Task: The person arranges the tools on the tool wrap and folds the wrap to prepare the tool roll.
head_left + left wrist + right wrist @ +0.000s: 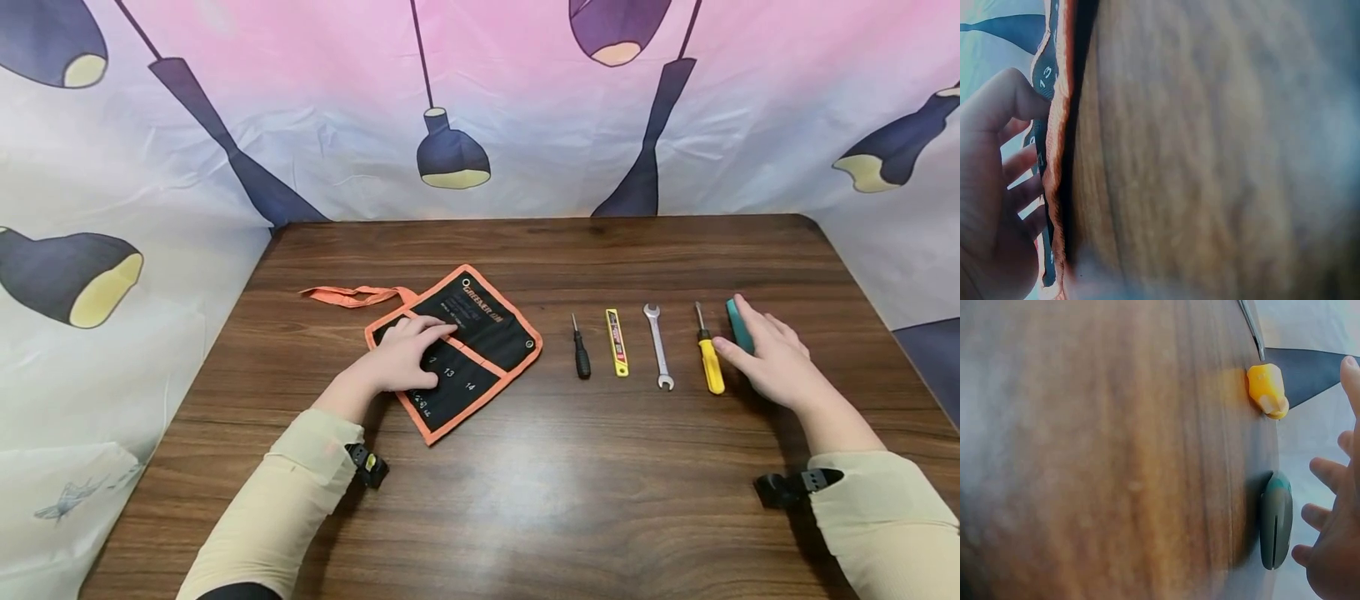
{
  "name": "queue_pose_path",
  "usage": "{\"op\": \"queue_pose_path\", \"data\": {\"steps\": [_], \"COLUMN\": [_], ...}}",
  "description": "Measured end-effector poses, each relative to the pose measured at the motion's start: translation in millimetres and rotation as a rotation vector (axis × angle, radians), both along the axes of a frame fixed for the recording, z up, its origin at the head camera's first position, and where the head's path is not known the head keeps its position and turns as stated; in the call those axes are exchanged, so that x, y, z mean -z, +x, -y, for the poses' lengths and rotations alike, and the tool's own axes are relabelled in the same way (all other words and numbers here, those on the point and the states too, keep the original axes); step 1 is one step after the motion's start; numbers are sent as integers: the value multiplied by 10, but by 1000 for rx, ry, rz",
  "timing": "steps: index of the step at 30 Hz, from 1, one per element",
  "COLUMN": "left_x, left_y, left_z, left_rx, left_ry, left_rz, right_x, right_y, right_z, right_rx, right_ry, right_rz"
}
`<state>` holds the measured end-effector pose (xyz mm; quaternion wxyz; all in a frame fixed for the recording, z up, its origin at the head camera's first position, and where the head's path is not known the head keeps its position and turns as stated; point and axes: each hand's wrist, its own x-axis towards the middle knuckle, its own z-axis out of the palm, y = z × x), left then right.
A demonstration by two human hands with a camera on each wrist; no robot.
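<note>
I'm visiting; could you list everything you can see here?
Pouch: 1, black with orange trim, under left hand.
Strap: 1, orange, at pouch's far-left edge.
Small screwdriver: 1, black, right of pouch.
Flat packet: 1, yellow, next rightward.
Wrench: 1, silver, next rightward.
Large screwdriver: 1, yellow and black handle, next rightward.
Teal tool: 1, grey end, kind unclear, below right hand.
Table: 1, brown, beneath these.
Lamp-print backdrop: 1, pink, white and blue, behind table.
Left hand: 1, bare, on pouch.
Right hand: 1, bare, over teal tool.
Sleeves: 2, beige, on forearms.
Wrist cameras: 2, black, one per wrist.
</note>
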<state>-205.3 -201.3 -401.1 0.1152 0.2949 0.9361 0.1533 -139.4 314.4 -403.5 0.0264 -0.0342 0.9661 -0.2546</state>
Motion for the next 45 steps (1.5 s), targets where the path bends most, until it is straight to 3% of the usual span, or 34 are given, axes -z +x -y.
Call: {"op": "queue_pose_path", "data": {"steps": [5,11,19,24,33,39,45], "left_x": [-7,9,118,126,85,47,-15], "left_y": [28,143,225,193,85,37,10], "left_z": [-2,-100,-221,-194,-72,-40,-27], "left_rx": [-12,-101,-133,-111,-43,13,27], "left_ry": [17,80,18,13,-3,-15,-61], "left_rz": [-13,-70,-98,-98,-21,-29,6], "right_x": [6,7,18,18,15,-1,-2], "right_y": [10,16,30,29,23,18,16], "right_z": [-2,4,18,18,21,17,18], "right_rx": [2,0,2,0,1,18,26], "right_ry": [-4,-8,-15,-18,-13,-21,-20], "right_rz": [1,-3,11,7,2,-10,4]}}
